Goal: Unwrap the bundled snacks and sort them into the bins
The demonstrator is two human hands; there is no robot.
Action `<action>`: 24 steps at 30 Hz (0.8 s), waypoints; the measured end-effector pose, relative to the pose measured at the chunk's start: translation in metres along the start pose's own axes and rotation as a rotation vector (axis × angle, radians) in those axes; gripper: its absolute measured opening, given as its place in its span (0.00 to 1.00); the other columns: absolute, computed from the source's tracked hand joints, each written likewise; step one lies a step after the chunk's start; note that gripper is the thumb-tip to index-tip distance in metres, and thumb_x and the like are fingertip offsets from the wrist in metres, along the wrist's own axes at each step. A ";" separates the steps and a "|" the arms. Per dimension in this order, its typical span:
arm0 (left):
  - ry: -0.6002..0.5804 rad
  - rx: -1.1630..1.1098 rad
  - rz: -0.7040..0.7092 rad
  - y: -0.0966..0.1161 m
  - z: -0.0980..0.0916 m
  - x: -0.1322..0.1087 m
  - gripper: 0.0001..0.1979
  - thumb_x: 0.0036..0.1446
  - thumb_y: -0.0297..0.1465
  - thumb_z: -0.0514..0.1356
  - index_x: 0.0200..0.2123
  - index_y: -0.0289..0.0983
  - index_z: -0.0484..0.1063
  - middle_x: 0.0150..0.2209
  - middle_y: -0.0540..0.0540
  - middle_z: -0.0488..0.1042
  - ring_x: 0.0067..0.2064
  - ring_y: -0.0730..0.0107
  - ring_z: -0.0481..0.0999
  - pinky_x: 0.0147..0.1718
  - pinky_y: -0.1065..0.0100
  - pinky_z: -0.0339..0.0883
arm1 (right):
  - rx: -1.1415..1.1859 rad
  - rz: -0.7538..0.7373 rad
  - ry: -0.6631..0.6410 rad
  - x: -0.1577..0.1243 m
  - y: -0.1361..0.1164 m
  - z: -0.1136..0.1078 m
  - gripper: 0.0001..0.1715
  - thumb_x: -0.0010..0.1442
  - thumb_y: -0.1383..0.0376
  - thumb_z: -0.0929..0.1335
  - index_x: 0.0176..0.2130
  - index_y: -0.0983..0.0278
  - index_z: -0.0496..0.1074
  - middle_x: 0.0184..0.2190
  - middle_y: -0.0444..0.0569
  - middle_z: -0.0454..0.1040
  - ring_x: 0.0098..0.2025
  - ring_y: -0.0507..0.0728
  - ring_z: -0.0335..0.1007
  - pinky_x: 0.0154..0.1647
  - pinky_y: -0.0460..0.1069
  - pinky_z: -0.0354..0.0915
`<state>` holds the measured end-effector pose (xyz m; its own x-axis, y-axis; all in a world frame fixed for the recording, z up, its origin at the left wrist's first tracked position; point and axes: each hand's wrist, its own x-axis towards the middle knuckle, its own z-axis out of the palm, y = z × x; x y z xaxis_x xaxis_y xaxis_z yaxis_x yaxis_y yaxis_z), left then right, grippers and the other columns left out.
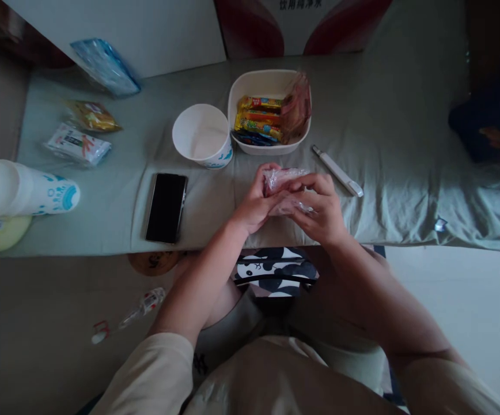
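Both my hands meet over the near edge of a grey-green cloth-covered table (383, 132). My left hand (256, 199) and my right hand (321, 207) pinch a small clear plastic snack packet (281, 177) with pinkish contents between them, fingers closed on it. Just beyond the hands stands a white square bowl (238, 95) filled with several yellow and orange wrapped snacks and a reddish packet. A white paper cup (201, 135) stands left of the bowl. A white pen-like stick (337, 170) lies right of my right hand.
A black phone (166, 207) lies face up left of my hands. Farther left are two small snack packets (78, 144), a blue plastic bag (105, 66) and stacked paper cups lying on their side (25, 190). A dark bundle (489, 124) sits at the right.
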<state>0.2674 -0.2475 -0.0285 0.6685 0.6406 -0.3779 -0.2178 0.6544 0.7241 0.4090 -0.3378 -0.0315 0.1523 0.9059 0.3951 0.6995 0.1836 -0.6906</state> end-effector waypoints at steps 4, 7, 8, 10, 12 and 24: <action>-0.080 0.035 -0.044 0.003 -0.005 -0.001 0.37 0.38 0.32 0.79 0.50 0.44 0.66 0.46 0.50 0.78 0.43 0.65 0.81 0.39 0.68 0.73 | -0.050 0.042 0.093 0.000 0.004 0.001 0.13 0.66 0.52 0.72 0.44 0.57 0.76 0.50 0.54 0.70 0.55 0.65 0.70 0.59 0.65 0.70; -0.121 0.063 -0.105 0.006 -0.011 0.000 0.33 0.43 0.32 0.77 0.51 0.44 0.67 0.43 0.51 0.79 0.39 0.67 0.82 0.35 0.70 0.73 | -0.005 0.116 0.088 0.000 0.008 0.000 0.27 0.61 0.49 0.74 0.54 0.57 0.71 0.60 0.58 0.66 0.65 0.70 0.64 0.64 0.67 0.68; -0.129 0.060 -0.128 0.007 -0.013 0.000 0.31 0.44 0.32 0.76 0.51 0.43 0.68 0.42 0.51 0.79 0.39 0.67 0.82 0.35 0.70 0.73 | 0.047 0.146 0.055 0.000 0.009 -0.001 0.32 0.60 0.48 0.75 0.58 0.57 0.68 0.61 0.59 0.66 0.65 0.70 0.65 0.63 0.66 0.69; -0.148 0.027 -0.166 0.008 -0.016 0.001 0.28 0.44 0.33 0.73 0.49 0.42 0.70 0.41 0.50 0.80 0.39 0.66 0.81 0.36 0.69 0.72 | 0.169 0.226 -0.045 0.000 0.010 -0.002 0.39 0.59 0.48 0.75 0.63 0.57 0.64 0.61 0.59 0.70 0.61 0.68 0.70 0.59 0.62 0.72; -0.185 0.003 -0.189 0.010 -0.019 0.001 0.27 0.44 0.36 0.72 0.48 0.40 0.71 0.39 0.49 0.79 0.38 0.66 0.81 0.36 0.69 0.72 | 0.253 0.322 -0.139 -0.001 0.010 -0.003 0.42 0.58 0.49 0.76 0.65 0.58 0.63 0.55 0.57 0.75 0.53 0.65 0.75 0.54 0.59 0.73; -0.030 0.178 0.036 0.015 -0.033 0.011 0.38 0.42 0.43 0.78 0.55 0.43 0.70 0.40 0.51 0.81 0.32 0.74 0.78 0.32 0.72 0.69 | 0.551 0.630 -0.036 0.007 0.004 -0.005 0.24 0.53 0.55 0.75 0.46 0.59 0.67 0.31 0.41 0.67 0.28 0.50 0.59 0.28 0.47 0.58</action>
<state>0.2483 -0.2174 -0.0413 0.6840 0.6482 -0.3347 -0.1140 0.5481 0.8286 0.4166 -0.3321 -0.0287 0.3718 0.9114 -0.1767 0.0484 -0.2091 -0.9767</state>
